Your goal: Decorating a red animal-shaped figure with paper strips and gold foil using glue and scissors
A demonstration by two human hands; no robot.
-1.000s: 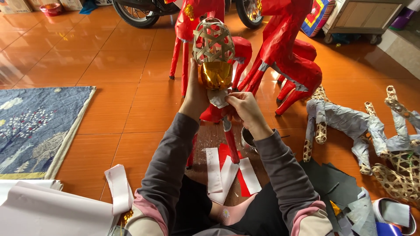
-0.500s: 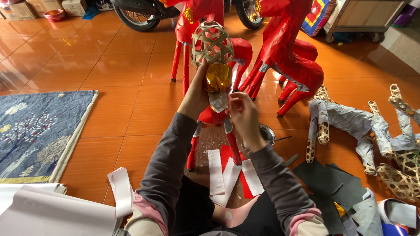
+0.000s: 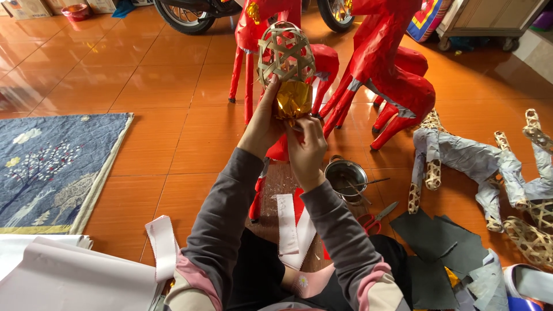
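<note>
Bamboo frame [image 3: 286, 53]: raised above floor, gold foil [image 3: 294, 98] at lower end. Left hand [image 3: 264, 124] clamped on frame, steadying. Right hand [image 3: 308, 147] pinching foil just below frame. Tin [image 3: 344, 174] below-right, within reach.

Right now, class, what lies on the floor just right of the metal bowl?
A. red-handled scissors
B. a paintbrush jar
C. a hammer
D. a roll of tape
A: the red-handled scissors lie on the tiles beside the metal bowl, next to the dark paper sheets.
</note>
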